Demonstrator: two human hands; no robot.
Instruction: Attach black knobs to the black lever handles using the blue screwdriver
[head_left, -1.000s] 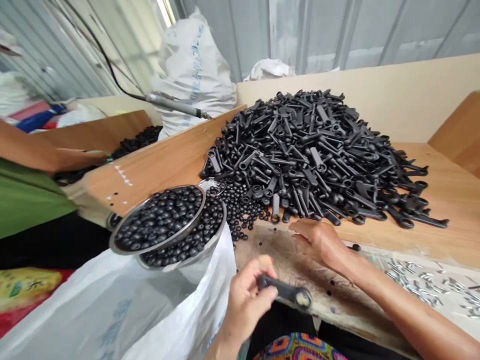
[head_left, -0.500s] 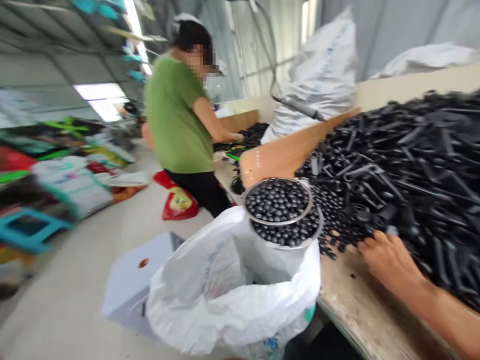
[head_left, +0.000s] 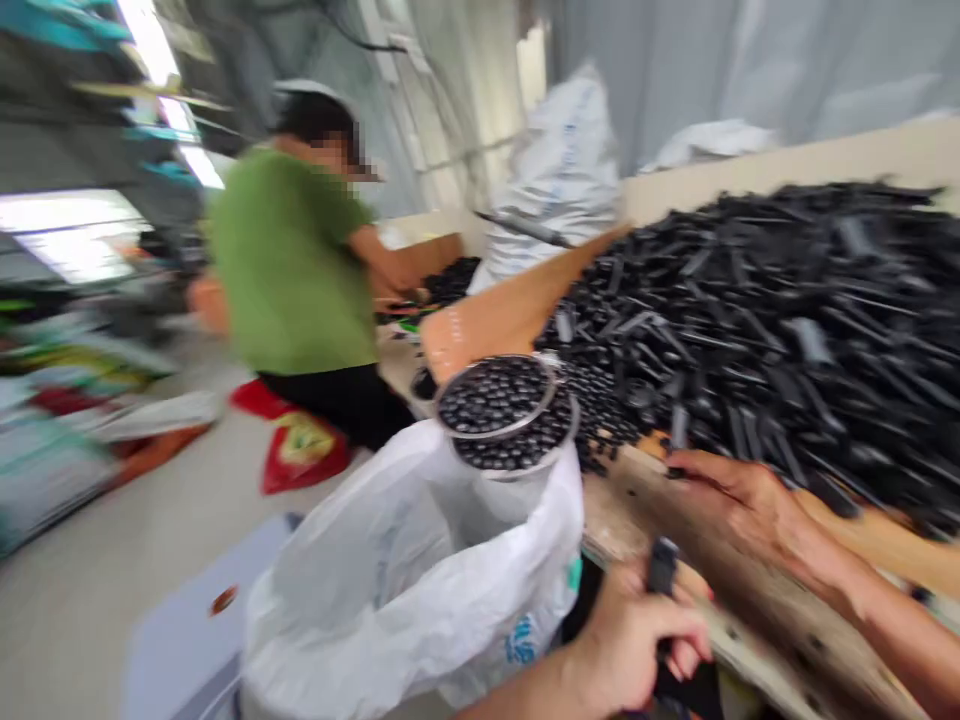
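We see our left hand (head_left: 637, 635) at bottom center-right, fingers clamped around a black wrench-shaped piece (head_left: 661, 565); one end sticks up above the grip, rest partly hidden by the fingers. Right hand (head_left: 757, 505) is right of center, over the front of the desk (head_left: 622, 515), fingertips at a small dark bit (head_left: 675, 472) by the pile's near edge; blurred, so we can't tell if they're pinched on it or just touching.

Big pile of black pieces (head_left: 787, 320) fills the right side of the frame. Loose black beads (head_left: 592, 395) lie at its left edge. Center: upper bowl (head_left: 487, 436), full of beads, sits tilted on the lower bowl (head_left: 574, 425), also holding beads. Open white sack (head_left: 337, 590) just in front of the bowls, lower center.

Wooden divider (head_left: 480, 335) runs behind the bowls. Upright sack (head_left: 555, 180) upper center, power screwdriver (head_left: 525, 228) in front of it. Co-worker in green shirt (head_left: 292, 260), upper left, bends toward another dark heap (head_left: 454, 280). Pale box (head_left: 210, 625) at lower left.
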